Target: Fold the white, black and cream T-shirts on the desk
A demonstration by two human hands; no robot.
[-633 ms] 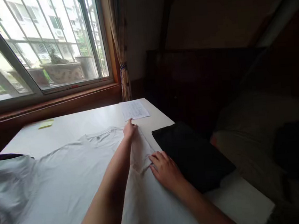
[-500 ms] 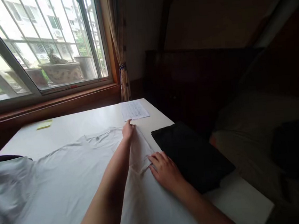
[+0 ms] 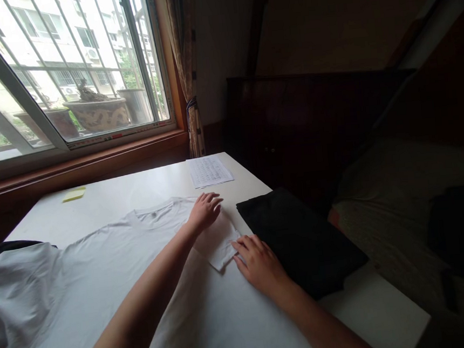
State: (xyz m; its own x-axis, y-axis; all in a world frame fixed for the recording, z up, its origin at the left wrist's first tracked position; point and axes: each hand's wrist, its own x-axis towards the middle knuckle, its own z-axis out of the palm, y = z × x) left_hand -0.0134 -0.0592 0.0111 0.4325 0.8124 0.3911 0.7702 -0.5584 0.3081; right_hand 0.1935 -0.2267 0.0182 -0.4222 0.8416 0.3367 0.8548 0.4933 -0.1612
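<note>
A white T-shirt (image 3: 115,281) lies spread on the white table, its collar toward the window. My left hand (image 3: 205,211) rests over the shoulder of the right-hand sleeve, fingers spread and holding nothing. At that sleeve's outer edge, my right hand (image 3: 261,262) has its thumb and fingers closed on the cloth by the hem. The sleeve (image 3: 218,248) lies folded inward over the shirt body, below my left hand. The opposite sleeve bunches up at the left edge of the view.
Beside my right hand lies a folded black cloth (image 3: 298,238). Printed sheets (image 3: 210,170) sit at the far corner of the white table (image 3: 151,183), and yellow sticky notes (image 3: 73,194) at the far left. A dark object (image 3: 17,246) shows behind the shirt. A barred window (image 3: 84,62) stands beyond.
My left hand has opened and drawn slightly back from the shoulder seam. The sleeve now lies flatter, with its hem more clearly laid out. My right hand has barely moved.
</note>
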